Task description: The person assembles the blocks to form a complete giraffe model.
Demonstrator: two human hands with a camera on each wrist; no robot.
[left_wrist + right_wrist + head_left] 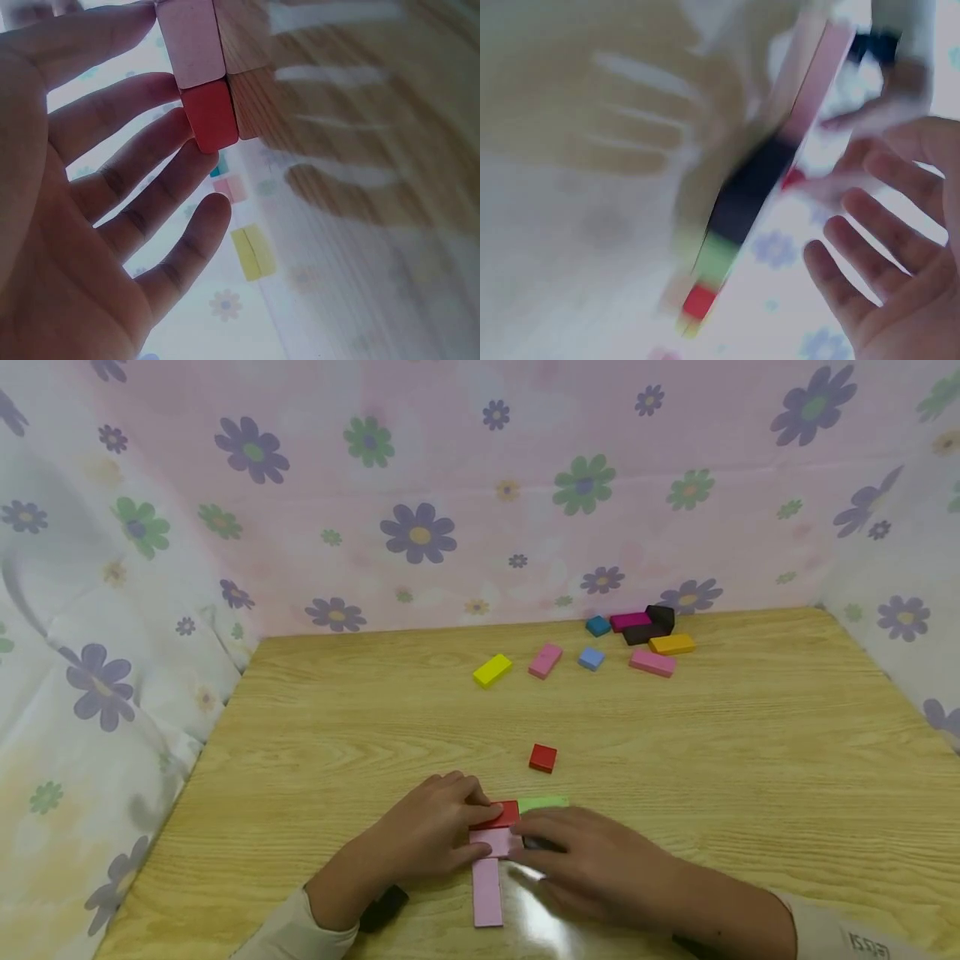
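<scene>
With fingers extended, our left hand (423, 827) touches the crosswise pink block (498, 841) and the red block (510, 815) just beyond it; our right hand (596, 862), fingers apart, is at the crosswise pink block's right end.

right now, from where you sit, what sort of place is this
Probably a small indoor tabletop play or recording area: a wood-grain table with flower-patterned sheeting along its back and sides, and coloured blocks on top.
</scene>
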